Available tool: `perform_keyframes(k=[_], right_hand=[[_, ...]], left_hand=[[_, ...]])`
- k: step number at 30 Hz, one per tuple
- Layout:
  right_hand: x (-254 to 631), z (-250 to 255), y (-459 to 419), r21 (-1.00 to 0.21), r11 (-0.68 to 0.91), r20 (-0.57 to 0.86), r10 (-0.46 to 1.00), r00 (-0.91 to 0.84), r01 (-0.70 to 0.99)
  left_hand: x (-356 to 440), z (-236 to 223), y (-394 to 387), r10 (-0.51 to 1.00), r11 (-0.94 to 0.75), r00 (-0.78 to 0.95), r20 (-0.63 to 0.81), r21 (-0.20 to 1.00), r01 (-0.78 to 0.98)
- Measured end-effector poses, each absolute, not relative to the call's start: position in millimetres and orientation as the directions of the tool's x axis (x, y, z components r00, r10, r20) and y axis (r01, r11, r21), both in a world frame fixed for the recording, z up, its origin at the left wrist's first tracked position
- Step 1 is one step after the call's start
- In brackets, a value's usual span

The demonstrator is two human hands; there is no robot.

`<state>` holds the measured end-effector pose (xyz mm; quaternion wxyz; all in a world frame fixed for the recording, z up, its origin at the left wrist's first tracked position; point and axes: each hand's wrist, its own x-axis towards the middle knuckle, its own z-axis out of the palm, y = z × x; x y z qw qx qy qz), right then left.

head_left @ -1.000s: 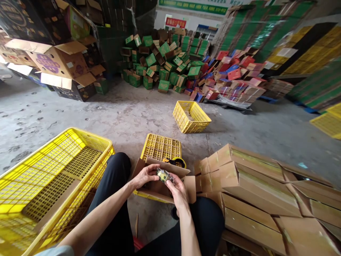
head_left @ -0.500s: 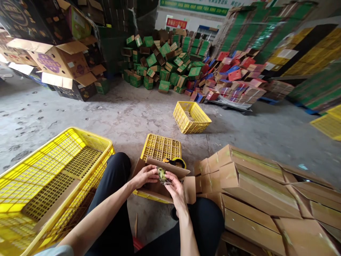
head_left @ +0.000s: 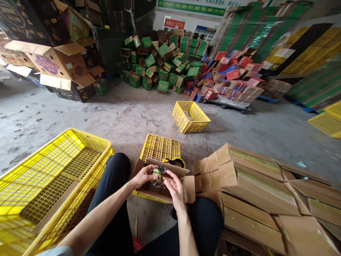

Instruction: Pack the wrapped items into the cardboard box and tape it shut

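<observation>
Green item (head_left: 158, 174), plastic-wrapped, between both hands (head_left: 176, 189)

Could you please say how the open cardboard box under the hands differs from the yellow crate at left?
The cardboard box is brown, with spread flaps; the yellow crate is perforated and shows none. The crate looks larger than the box. Both open upward.

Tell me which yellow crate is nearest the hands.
The middle crate, its latticed face up, with the open carton resting on it. The large left crate and the crate farther ahead stand open-topped, without that carton.
</observation>
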<state>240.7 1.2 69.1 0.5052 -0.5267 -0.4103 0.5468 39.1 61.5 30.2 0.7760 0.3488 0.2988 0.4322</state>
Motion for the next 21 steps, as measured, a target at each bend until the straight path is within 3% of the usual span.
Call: perform_keyframes(k=[11, 17, 21], right_hand=[[237.0, 75.6, 1.7, -0.981, -0.155, -0.168, 0.980, 0.107, -0.120], [239.2, 73.6, 1.7, -0.990, -0.140, -0.135, 0.981, 0.140, 0.028], [239.8, 71.9, 2.9, -0.991, -0.134, -0.128, 0.978, 0.166, 0.027]], left_hand=[[36.0, 39.6, 61.3, 0.857, 0.368, 0.495, -0.145, 0.845, -0.388], [36.8, 37.1, 59.9, 0.817, 0.347, 0.566, -0.108, 0.876, -0.334], [38.1, 33.5, 59.8, 0.808, 0.349, 0.580, -0.105, 0.878, -0.328]])
